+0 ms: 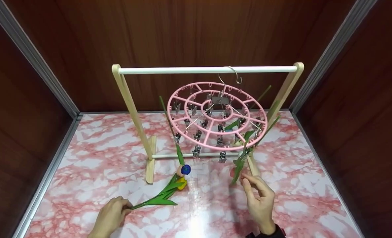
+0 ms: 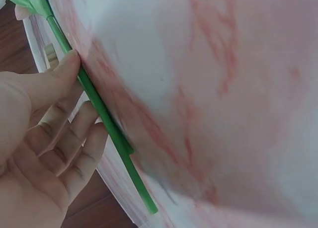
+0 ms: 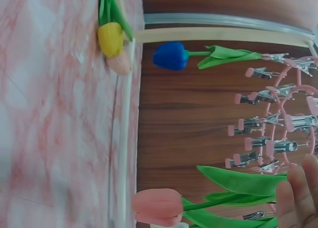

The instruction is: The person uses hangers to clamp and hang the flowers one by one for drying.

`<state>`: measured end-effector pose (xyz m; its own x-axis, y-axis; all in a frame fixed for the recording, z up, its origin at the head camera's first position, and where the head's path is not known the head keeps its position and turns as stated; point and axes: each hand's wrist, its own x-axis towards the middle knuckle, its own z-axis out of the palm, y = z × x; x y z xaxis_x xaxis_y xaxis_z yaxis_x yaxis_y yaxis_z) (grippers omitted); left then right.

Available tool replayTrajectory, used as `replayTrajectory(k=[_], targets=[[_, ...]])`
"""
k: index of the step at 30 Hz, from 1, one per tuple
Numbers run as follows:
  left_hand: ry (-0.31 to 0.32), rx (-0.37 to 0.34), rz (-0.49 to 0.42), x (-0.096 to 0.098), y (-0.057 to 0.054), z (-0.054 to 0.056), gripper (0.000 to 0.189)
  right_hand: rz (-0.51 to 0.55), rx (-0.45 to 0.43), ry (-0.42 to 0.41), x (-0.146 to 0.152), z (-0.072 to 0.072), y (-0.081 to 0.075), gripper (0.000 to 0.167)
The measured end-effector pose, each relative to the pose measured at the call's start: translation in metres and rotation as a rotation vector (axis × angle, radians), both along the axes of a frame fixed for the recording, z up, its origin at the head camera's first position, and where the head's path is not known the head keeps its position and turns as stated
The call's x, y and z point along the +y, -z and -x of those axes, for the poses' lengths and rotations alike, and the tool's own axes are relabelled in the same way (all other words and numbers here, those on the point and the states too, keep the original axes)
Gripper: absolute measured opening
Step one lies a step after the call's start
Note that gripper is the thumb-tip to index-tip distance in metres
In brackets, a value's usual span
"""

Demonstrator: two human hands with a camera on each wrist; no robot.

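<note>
My left hand [image 1: 111, 213] pinches the green stems [image 2: 102, 109] of a yellow tulip [image 1: 182, 183] and a pale pink tulip [image 3: 119, 63] low over the table. A round pink clip hanger [image 1: 209, 147] hangs from a rack's white bar. From its left front clip a blue tulip [image 3: 170, 56] hangs head down. A pink tulip [image 3: 158, 207] also hangs head down, at the right front. My right hand [image 1: 260, 196] is near that pink tulip, its thumb and index finger close together with nothing visible between them. In the right wrist view, its fingers [image 3: 303, 190] overlap the leaf ends.
The wooden rack has a left post [image 1: 131, 109], a right post [image 1: 290, 87], feet and a low white crossbar. Further flowers hang at the hanger's right back, partly hidden. Several metal clips [image 1: 222, 157] dangle. Brown panels [image 1: 196, 39] enclose the marbled table [image 1: 83, 165].
</note>
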<state>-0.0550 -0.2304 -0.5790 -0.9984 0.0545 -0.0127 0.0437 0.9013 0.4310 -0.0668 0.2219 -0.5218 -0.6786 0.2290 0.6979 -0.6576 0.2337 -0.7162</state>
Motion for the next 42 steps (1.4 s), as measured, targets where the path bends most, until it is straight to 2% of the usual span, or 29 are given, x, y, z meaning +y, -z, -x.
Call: replayTrajectory(k=[9,19,22,29,36,39,42], targets=[[0.004,-0.044,-0.016,0.0,0.001,0.001,0.018,-0.072,-0.105,-0.007,-0.001,-0.006,0.002,0.026],[0.028,-0.05,-0.021,-0.001,0.001,0.002,0.018,-0.073,-0.03,-0.015,-0.003,-0.004,0.007,0.029],[0.019,-0.077,-0.042,-0.001,-0.002,0.003,0.017,-0.082,-0.033,-0.012,-0.003,-0.004,0.007,0.027],[0.015,-0.13,-0.09,-0.002,-0.014,0.005,0.008,-0.114,-0.113,-0.008,-0.004,-0.007,0.006,0.025],[0.024,-0.081,-0.104,-0.001,-0.026,0.004,0.007,-0.106,-0.139,-0.012,-0.005,-0.008,0.006,0.026],[0.028,-0.053,-0.071,0.002,-0.031,0.004,0.007,-0.107,-0.129,-0.016,-0.005,-0.007,0.007,0.027],[0.038,0.006,-0.026,0.006,-0.035,0.003,0.009,-0.114,-0.123,-0.024,-0.005,-0.008,0.007,0.027]])
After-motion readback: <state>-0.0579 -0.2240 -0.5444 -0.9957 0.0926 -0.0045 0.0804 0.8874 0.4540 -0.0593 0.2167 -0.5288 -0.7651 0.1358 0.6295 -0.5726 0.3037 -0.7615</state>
